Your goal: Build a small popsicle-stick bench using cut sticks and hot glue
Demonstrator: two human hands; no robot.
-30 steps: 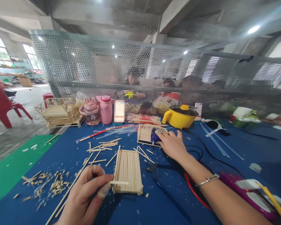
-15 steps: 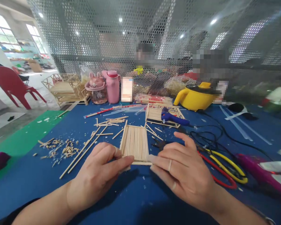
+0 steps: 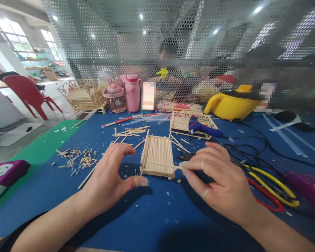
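A small panel of wooden sticks point(image 3: 157, 150) with raised edges lies on the blue table mat. Just left of it, my left hand point(image 3: 112, 175) is open, thumb and fingers spread apart with nothing between them. Some wrapping shows around its thumb. My right hand point(image 3: 215, 175) pinches one end of a thin wooden stick point(image 3: 164, 165), which reaches leftward over the near part of the panel. Dark pliers point(image 3: 185, 155) lie partly behind the right hand.
Behind the panel stand a stick frame point(image 3: 180, 122) and a blue glue gun point(image 3: 204, 129). Stick scraps point(image 3: 81, 159) lie left. Yellow-handled pliers point(image 3: 275, 185), a red handle and black cables are at right. A yellow pot point(image 3: 233, 105) and pink bottle point(image 3: 133, 92) stand at the back.
My left hand has come off the panel's near edge and opened. My right hand has lifted slightly away and now holds a thin stick over the panel. The view has shifted slightly.
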